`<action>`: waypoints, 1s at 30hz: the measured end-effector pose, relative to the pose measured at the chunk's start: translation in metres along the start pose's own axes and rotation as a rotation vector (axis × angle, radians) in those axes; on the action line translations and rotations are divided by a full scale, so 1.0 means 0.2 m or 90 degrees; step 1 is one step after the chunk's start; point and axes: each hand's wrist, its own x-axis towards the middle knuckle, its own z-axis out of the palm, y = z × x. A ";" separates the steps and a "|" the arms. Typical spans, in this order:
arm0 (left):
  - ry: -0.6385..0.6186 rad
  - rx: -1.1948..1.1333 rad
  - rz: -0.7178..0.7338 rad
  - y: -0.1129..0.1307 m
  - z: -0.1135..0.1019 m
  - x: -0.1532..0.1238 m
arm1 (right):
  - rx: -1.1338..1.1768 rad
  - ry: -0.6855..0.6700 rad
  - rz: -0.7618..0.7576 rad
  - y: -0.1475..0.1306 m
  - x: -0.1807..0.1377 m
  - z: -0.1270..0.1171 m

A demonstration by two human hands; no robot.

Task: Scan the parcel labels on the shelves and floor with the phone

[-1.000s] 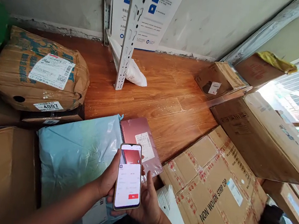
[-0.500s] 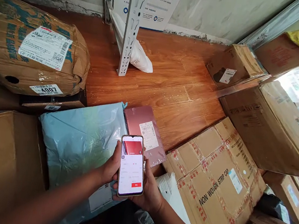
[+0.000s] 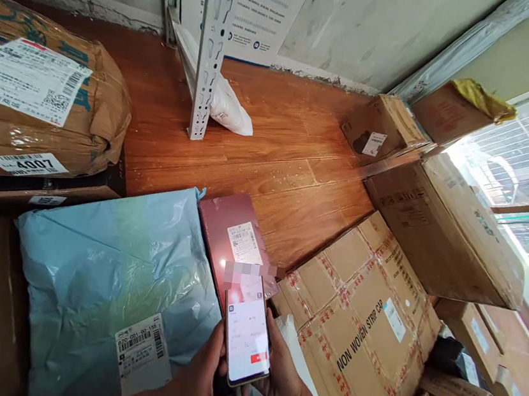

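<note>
A smartphone [image 3: 247,337] with a lit screen and a red button near its bottom is held low in the middle of the view. My left hand [image 3: 201,376] grips its left edge, and my right hand [image 3: 283,368] is wrapped round its right side; some fingers are hidden behind it. Just beyond the phone lies a dark red shrink-wrapped box [image 3: 224,215] with a white barcode label [image 3: 242,241]. A light blue plastic parcel [image 3: 107,262] lies beside it, left of my hands, its shipping label [image 3: 143,353] near my left wrist.
A taped brown parcel [image 3: 106,108] marked 4007 sits at the left. A flat carton [image 3: 350,324] reading "NON WOVEN STRIP CAP" lies to the right, with more cartons [image 3: 444,226] behind it. A perforated metal post [image 3: 211,56] stands on the wooden floor [image 3: 282,136] beside a white bag [image 3: 231,109].
The view has shifted, so the parcels appear farther left. My hands and the phone are lower and slightly right; light now glares at the phone's top. The blue parcel's label is more visible.
</note>
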 end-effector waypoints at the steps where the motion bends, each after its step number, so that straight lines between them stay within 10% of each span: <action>1: -0.030 0.026 0.000 0.02 0.02 0.01 | -0.004 0.001 0.005 -0.03 -0.01 0.01; 10: 0.014 0.215 -0.068 0.28 0.09 0.07 | -0.074 0.015 -0.022 -0.20 -0.06 0.15; 30: -0.014 0.274 -0.101 0.25 0.03 0.06 | -0.088 0.007 -0.019 -0.21 -0.06 0.14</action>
